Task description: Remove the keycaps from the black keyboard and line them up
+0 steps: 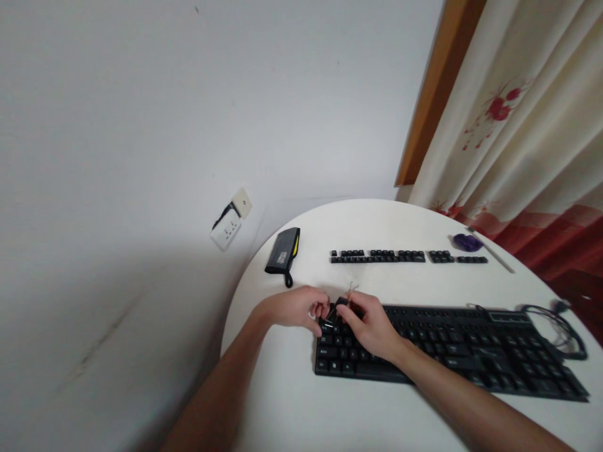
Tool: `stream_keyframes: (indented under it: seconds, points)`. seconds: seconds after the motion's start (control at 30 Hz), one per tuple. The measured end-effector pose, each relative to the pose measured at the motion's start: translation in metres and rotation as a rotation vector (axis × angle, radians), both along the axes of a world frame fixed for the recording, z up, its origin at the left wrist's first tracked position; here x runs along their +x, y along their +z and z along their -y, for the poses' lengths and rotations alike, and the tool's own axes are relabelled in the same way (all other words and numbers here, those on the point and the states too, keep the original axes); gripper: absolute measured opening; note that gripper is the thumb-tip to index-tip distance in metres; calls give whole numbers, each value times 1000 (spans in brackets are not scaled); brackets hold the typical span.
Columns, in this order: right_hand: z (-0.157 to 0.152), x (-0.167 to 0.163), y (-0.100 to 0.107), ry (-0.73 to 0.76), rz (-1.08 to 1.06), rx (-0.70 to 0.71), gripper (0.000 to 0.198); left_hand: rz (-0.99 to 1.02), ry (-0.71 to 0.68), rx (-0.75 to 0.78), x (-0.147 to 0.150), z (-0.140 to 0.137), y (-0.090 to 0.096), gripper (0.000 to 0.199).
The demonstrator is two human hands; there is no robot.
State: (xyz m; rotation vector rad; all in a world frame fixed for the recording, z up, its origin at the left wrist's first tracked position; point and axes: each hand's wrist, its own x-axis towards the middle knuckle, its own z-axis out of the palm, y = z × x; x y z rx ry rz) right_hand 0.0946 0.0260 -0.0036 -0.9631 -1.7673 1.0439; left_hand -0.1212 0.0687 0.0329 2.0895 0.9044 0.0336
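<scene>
A black keyboard [471,351] lies on the round white table. My right hand [372,323] pinches a keycap puller [343,302] over the keyboard's upper left keys. The puller has a dark middle and thin wire prongs; one pair points up past my fingers, the other points down at the keys. Whether the lower prongs grip a key I cannot tell. My left hand [299,307] is at the keyboard's upper left corner, fingers curled and thumb apart from them. Its thumb tip touches or nearly touches the left edge. Nothing shows between its fingers.
Behind the keyboard, loose black keycaps [391,257] stand in two rows. A dark pouch [282,251] with a loop lies at the table's left. A purple lump [467,242] and a thin grey strip [494,252] lie far right. A coiled cable [563,329] rests beside the keyboard.
</scene>
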Motion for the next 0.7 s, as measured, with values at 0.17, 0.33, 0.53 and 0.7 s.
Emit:
stream_keyframes:
  seconds: [0.17, 0.33, 0.53, 0.7]
  points:
    - [2, -1, 4, 78, 117, 118, 22, 4, 20, -40, -1, -3, -2, 45]
    - [5, -1, 11, 220, 192, 201, 20, 14, -31, -11, -3, -7, -9, 46]
    - [5, -1, 23, 408, 294, 405, 25, 61, -64, -43, -4, -8, -13, 43]
    - [-4, -1, 18, 362, 144, 253, 25, 30, -74, 24, -1, -7, -9, 43]
